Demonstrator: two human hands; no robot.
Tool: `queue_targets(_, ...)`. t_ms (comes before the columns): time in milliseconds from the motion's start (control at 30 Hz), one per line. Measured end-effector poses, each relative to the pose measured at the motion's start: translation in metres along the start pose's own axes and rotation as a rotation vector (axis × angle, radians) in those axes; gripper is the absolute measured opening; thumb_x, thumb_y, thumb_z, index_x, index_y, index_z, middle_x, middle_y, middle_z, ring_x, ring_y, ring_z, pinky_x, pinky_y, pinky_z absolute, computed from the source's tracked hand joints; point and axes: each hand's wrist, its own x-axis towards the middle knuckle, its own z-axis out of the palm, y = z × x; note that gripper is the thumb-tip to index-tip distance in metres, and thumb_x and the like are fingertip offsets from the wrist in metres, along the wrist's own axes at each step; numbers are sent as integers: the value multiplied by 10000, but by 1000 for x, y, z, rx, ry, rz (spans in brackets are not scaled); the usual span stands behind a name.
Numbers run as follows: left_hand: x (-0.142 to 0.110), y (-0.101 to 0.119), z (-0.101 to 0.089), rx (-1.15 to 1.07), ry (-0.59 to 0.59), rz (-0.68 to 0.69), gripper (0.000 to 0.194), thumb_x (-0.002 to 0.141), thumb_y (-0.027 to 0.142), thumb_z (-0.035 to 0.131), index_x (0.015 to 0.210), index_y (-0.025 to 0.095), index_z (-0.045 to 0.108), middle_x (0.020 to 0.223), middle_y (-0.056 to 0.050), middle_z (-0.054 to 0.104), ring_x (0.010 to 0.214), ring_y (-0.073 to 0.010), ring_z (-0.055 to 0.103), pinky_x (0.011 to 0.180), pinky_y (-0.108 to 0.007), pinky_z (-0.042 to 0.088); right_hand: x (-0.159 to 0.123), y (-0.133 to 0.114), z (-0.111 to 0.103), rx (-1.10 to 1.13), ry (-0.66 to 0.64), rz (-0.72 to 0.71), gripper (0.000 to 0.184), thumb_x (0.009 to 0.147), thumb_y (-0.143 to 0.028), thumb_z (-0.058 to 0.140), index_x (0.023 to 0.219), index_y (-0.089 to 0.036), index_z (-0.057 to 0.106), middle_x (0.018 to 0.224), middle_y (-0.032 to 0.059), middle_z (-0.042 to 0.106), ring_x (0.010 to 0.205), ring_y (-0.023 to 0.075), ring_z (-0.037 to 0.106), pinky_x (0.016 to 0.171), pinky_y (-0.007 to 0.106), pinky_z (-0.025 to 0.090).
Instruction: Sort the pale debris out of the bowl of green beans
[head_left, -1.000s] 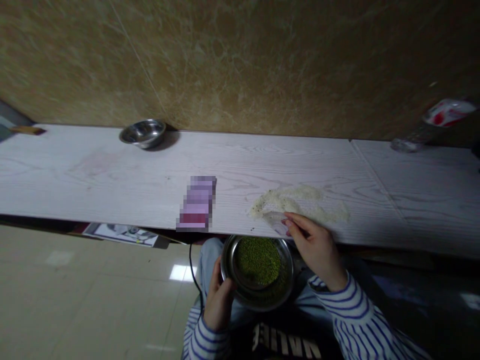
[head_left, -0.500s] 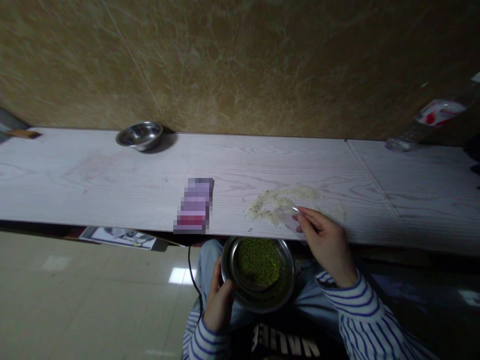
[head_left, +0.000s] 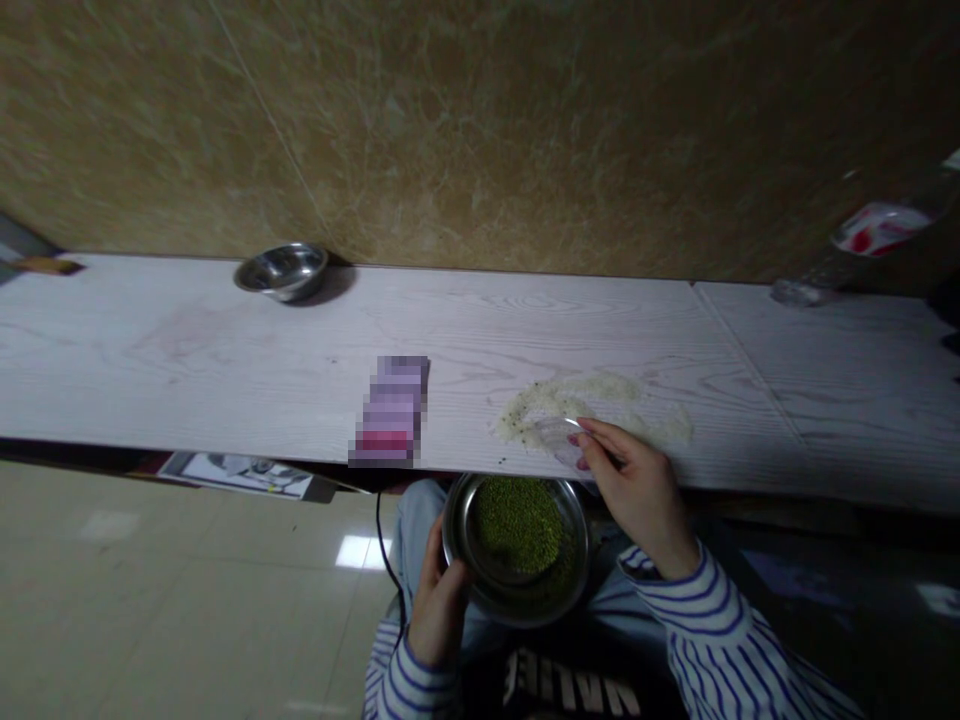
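My left hand point(head_left: 442, 600) is closed on the left rim of a steel bowl point(head_left: 574, 585) held over my lap, just below the table edge. Small green beans, like mung beans point(head_left: 517, 525), fill its middle. Above the table's front edge, my right hand point(head_left: 641, 490) pinches a clear round-rimmed plastic piece point(head_left: 559, 440); whether it is a lid or a shallow cup I cannot tell. The piece is low over a thin spread of pale, rice-like grains point(head_left: 600, 385). Darker specks lie among the grains, mostly at the left end.
A phone-shaped blurred item point(head_left: 391, 410) lies left of the grains. Farther back, a small steel bowl point(head_left: 285, 272) stands near the wall. A clear plastic bottle point(head_left: 862, 240) with a red and white label is at the right. A dark cable point(head_left: 386, 560) hangs beside my leg.
My right hand has shifted slightly left along the table with the plastic piece, toward the left part of the grains. My left hand and the bowl look unmoved.
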Motion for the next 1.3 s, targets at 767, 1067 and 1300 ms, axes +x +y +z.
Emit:
queue_targets(767,-3,2,-1,49,11,-1,603,694,392,732,1278,301,610,1406,-49,581,1406,-344,388,1171,-540,246,-3,-1,9,-18,-68,-50,320,902,-351,566,1114,-181,737,1010,110,786,749,221,754,709,348,617)
queue_targets(1067,-3,7,2,-32,18,4,513,664,319,771,1167,289,677,1278,-46,663,1342,-348,470,1156,-541,281,-5,-5,10,-18,-123,-93,303,907,-333,560,1101,-189,744,990,100,790,805,222,757,742,347,620)
queue_targets(1300,-2,5,1,-74,14,-24,527,624,306,799,1139,308,688,1235,-33,686,1311,-346,504,1138,-543,318,-6,-5,11,-7,-149,-102,302,912,-336,556,1106,-204,747,1019,98,786,828,222,757,747,346,621)
